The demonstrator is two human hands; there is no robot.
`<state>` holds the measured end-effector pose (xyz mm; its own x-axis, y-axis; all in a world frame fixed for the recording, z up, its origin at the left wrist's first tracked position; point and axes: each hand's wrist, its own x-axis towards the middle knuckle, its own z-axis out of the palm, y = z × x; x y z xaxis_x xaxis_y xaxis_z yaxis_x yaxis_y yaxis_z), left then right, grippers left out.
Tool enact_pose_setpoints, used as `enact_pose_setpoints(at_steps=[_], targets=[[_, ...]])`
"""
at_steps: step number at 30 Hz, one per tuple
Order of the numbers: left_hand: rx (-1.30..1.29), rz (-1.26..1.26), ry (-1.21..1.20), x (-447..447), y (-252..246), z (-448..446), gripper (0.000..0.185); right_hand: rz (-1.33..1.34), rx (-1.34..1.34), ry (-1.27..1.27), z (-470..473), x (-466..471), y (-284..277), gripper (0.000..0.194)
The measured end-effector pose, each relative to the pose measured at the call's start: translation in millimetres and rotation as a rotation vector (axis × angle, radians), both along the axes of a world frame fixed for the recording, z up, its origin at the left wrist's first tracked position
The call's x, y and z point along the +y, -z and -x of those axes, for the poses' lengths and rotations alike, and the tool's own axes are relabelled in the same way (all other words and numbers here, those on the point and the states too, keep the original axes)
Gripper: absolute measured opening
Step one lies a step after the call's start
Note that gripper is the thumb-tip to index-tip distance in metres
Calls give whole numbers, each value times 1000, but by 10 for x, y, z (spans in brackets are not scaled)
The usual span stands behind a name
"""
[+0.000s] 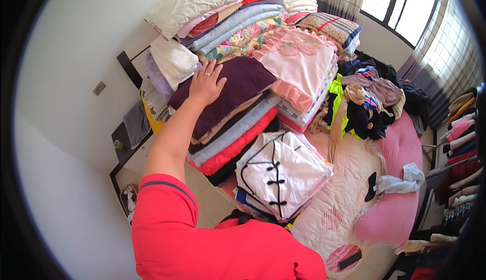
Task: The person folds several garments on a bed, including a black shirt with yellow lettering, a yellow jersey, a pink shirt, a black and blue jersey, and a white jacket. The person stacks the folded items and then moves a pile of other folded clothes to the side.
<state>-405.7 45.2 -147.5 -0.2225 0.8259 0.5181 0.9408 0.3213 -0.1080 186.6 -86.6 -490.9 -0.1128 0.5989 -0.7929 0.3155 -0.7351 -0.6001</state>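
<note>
My left hand (207, 84), with a ring on one finger, lies palm down on a folded dark purple garment (239, 84). Its fingers are spread and grip nothing. The purple garment tops a stack that includes a light grey folded piece (231, 128) and a red puffy one (239, 141). White folded cloth (174, 58) sits just left of my fingertips. In front of that stack is another pile, topped by a white shirt with black piping and knotted fastenings (271, 170). My right hand is out of view.
Folded quilts (228, 33) rise against the wall. A pink strawberry blanket (298, 58) tops a neighbouring stack. Loose clothes (368, 98) are heaped on the bed (341, 181) at right. A black sock (371, 187) lies nearby. Hanging clothes (461, 154) line the right edge.
</note>
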Motion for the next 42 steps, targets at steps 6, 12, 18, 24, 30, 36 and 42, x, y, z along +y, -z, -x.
enact_pose_setpoints(at_steps=[6, 12, 18, 24, 30, 36, 42], targets=[[-318, 334, -59, 291, 409, 416, 60, 75, -67, -5, 581, -9, -106, 26], [-311, 260, -17, 221, 507, 485, 62, 104, -118, -8, 671, -104, -174, 27], [-335, 277, -36, 215, 418, 505, 70, 79, -125, -37, 675, -106, -264, 27], [-436, 342, -217, -223, 331, 811, 74, 70, -134, -56, 582, -164, -303, 28], [-568, 322, -475, -917, 339, 1147, 66, 89, -152, -78, 366, -216, -224, 28], [-708, -20, -511, -1237, 359, 1679, 61, 80, -166, -99, -33, -368, -61, 28], [-837, -696, -93, -753, 9, 1753, 56, 28, -122, -65, -204, -531, -136, 29]])
